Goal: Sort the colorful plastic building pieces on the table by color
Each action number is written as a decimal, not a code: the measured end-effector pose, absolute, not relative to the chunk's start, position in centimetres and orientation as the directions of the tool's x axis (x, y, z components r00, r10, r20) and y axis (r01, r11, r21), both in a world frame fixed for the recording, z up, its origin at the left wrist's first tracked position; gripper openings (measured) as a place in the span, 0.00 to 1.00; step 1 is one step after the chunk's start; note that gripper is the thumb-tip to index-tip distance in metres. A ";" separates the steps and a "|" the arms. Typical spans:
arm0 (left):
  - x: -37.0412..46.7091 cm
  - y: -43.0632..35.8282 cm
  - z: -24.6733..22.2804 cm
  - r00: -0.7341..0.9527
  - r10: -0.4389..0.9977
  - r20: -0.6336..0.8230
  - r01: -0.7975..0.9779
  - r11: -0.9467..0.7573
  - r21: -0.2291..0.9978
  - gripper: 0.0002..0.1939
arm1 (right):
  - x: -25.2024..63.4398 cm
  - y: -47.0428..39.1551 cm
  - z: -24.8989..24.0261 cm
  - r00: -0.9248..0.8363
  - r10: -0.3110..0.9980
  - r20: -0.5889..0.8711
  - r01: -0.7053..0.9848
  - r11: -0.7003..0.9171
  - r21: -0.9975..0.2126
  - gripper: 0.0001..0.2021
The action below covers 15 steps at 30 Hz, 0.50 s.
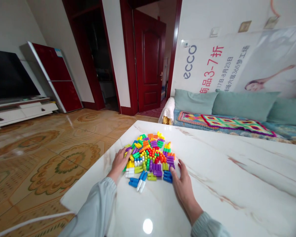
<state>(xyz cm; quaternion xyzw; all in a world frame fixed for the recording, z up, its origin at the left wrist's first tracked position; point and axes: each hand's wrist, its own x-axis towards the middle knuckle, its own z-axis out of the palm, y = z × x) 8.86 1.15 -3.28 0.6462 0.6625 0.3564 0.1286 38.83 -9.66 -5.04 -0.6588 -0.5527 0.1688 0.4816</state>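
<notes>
Both hands point(120, 162) point(184, 182), loosely open, touch the colorful pieces point(150, 154).

television point(10, 77) cropped left, rightmost cushion point(288, 111) cropped right

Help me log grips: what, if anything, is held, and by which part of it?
The right hand, open at the colored pieces, holds none; whether the left hand grips any cannot be told.

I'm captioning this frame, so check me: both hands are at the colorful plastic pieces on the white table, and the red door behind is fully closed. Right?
Not quite: the head view shows the red door standing open. The rest holds.
</notes>
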 end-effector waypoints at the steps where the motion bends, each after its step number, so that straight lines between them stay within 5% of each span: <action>1: 8.8 1.4 -3.4 -0.141 0.946 0.292 0.756 -0.088 0.648 0.28 | 39.8 -9.0 -4.8 0.358 0.884 0.299 0.547 0.061 -0.835 0.35; 7: 7.5 3.0 -3.6 -0.152 0.958 0.242 0.727 -0.058 0.684 0.32 | 45.5 -1.2 -3.6 0.296 0.902 0.314 0.760 -0.023 -0.650 0.33; 15: 8.1 3.9 -4.1 -0.011 0.974 0.226 0.695 -0.155 0.702 0.28 | 42.8 12.9 -2.3 0.080 0.976 0.201 0.835 0.044 -0.549 0.35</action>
